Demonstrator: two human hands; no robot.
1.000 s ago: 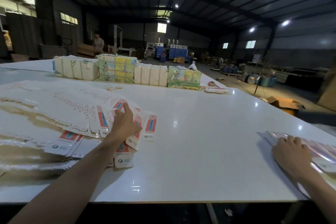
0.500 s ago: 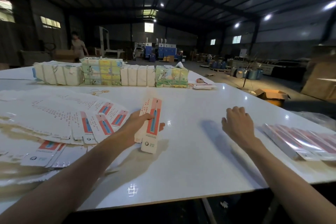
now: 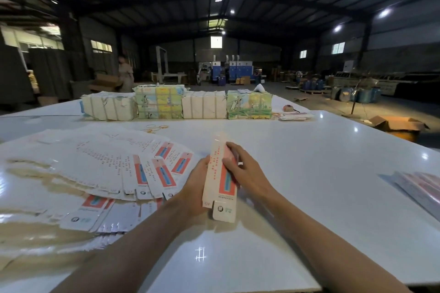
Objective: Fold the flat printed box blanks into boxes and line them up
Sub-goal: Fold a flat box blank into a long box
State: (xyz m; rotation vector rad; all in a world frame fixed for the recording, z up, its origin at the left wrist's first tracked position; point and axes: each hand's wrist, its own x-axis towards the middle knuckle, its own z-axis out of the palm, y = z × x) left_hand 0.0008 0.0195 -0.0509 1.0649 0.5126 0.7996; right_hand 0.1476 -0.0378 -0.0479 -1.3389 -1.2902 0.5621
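Both hands grip one box blank (image 3: 220,178) between them: left hand (image 3: 196,187) underneath, right hand (image 3: 247,171) curled over its edge.

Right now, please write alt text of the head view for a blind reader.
The left hand and right hand hold one printed box blank over a white table. More flat blanks lie fanned out on its left side.
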